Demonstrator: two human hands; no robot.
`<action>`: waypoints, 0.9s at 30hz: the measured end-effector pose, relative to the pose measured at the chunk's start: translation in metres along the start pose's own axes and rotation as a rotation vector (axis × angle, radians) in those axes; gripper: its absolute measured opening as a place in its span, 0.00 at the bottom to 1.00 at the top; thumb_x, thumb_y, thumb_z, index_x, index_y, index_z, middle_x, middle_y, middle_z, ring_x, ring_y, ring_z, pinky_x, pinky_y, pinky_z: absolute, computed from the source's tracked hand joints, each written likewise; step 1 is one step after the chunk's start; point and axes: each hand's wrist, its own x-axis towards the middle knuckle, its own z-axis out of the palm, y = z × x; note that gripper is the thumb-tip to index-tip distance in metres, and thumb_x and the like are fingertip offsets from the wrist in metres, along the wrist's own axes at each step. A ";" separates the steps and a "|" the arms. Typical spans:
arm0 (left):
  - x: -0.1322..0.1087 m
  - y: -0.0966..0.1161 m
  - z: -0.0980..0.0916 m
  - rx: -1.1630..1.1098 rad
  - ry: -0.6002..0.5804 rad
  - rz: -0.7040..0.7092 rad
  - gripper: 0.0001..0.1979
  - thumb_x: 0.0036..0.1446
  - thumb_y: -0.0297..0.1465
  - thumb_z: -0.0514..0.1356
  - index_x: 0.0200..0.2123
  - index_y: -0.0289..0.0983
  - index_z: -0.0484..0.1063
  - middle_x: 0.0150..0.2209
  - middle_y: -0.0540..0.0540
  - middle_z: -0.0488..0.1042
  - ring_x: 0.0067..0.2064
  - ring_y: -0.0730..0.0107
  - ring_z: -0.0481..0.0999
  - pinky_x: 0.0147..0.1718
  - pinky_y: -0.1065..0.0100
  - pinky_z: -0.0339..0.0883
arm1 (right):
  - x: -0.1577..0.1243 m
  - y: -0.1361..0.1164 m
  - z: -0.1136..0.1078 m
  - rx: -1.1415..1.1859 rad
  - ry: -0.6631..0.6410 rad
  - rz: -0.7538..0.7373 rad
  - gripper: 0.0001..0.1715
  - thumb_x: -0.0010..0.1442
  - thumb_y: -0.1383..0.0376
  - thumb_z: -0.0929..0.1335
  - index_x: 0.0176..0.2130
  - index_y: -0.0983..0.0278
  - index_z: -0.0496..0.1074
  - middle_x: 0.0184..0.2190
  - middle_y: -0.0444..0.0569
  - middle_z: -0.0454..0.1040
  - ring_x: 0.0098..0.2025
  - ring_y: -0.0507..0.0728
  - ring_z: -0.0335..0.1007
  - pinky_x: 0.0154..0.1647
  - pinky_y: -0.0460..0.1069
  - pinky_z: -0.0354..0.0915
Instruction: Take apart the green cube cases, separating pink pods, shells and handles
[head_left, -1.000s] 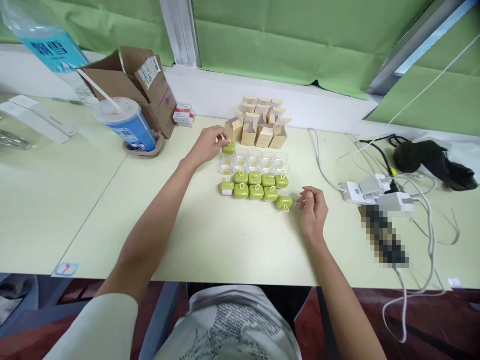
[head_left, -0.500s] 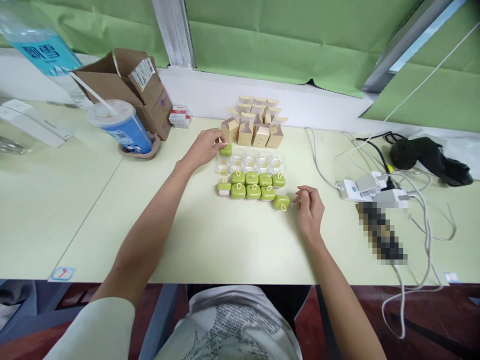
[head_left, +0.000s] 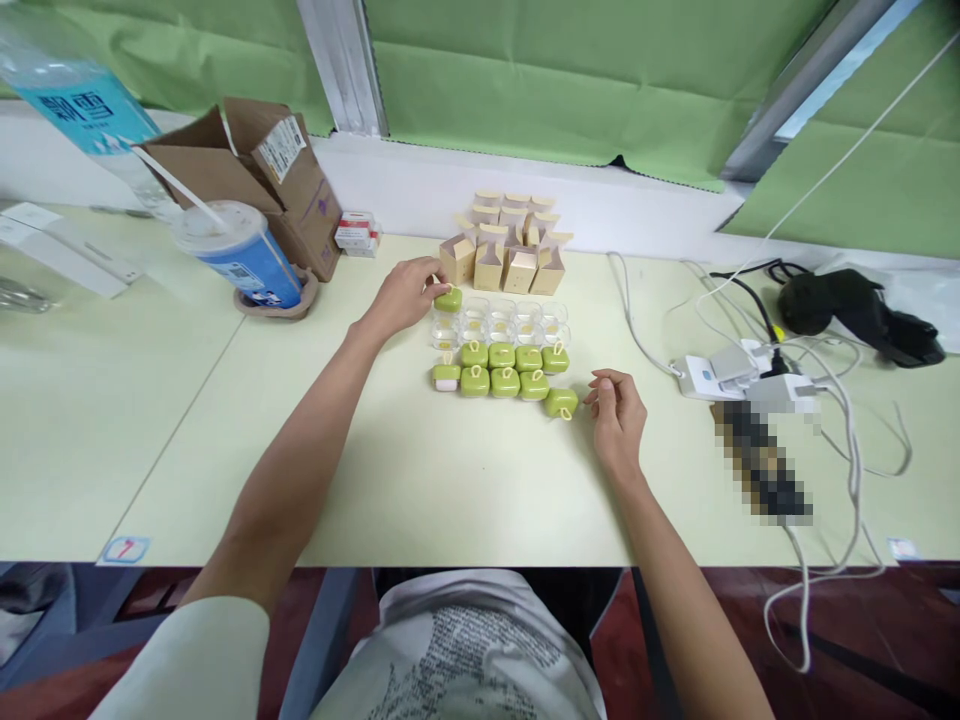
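My left hand [head_left: 411,292] pinches a small green case [head_left: 449,300] with a pale loop, at the left end of the clear plastic cups [head_left: 501,322]. Below these cups sit two rows of matching green cases [head_left: 505,382]. The leftmost front case [head_left: 446,376] shows a pinkish-white lower part under its green top. Slightly out of line at the right end lies another green case [head_left: 561,403], its loop toward me. Just right of that one rests my right hand [head_left: 618,415], fingers loosely curled and apart, holding nothing.
Small open cardboard boxes [head_left: 489,268] stand behind the cups. To the left are a blue drink cup [head_left: 251,262], a brown carton [head_left: 300,205] and a large water bottle [head_left: 90,110]. A power strip [head_left: 701,380] with tangled white cables and a black object [head_left: 859,310] occupy the right.
Almost nothing differs. The whole view has shifted very slightly; my left hand keeps hold of the green case and my right hand stays beside the rows.
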 end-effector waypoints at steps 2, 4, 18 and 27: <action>0.000 -0.002 0.002 0.017 0.011 -0.015 0.03 0.68 0.28 0.65 0.39 0.41 0.78 0.46 0.42 0.86 0.47 0.52 0.81 0.51 0.54 0.71 | 0.000 0.000 0.000 0.003 -0.001 -0.002 0.27 0.80 0.40 0.67 0.53 0.58 0.80 0.44 0.49 0.82 0.35 0.58 0.76 0.39 0.55 0.73; -0.001 -0.003 0.004 0.047 0.028 -0.033 0.03 0.68 0.28 0.65 0.39 0.41 0.79 0.47 0.42 0.86 0.47 0.52 0.81 0.49 0.54 0.70 | 0.000 0.000 0.000 0.003 -0.003 -0.005 0.27 0.80 0.40 0.66 0.53 0.58 0.80 0.44 0.49 0.82 0.34 0.57 0.76 0.39 0.55 0.72; -0.004 -0.013 0.009 -0.023 -0.046 -0.056 0.03 0.63 0.30 0.69 0.36 0.42 0.78 0.46 0.43 0.85 0.47 0.52 0.83 0.53 0.51 0.77 | 0.000 -0.001 0.001 0.002 -0.005 -0.012 0.26 0.80 0.41 0.66 0.53 0.57 0.80 0.44 0.49 0.83 0.33 0.57 0.75 0.36 0.54 0.71; -0.001 -0.024 0.027 -0.237 0.026 -0.200 0.10 0.54 0.36 0.75 0.35 0.42 0.79 0.39 0.45 0.86 0.41 0.59 0.82 0.39 0.61 0.80 | 0.000 -0.002 0.001 0.025 -0.006 0.013 0.24 0.80 0.43 0.68 0.53 0.57 0.81 0.44 0.49 0.82 0.34 0.57 0.76 0.37 0.55 0.72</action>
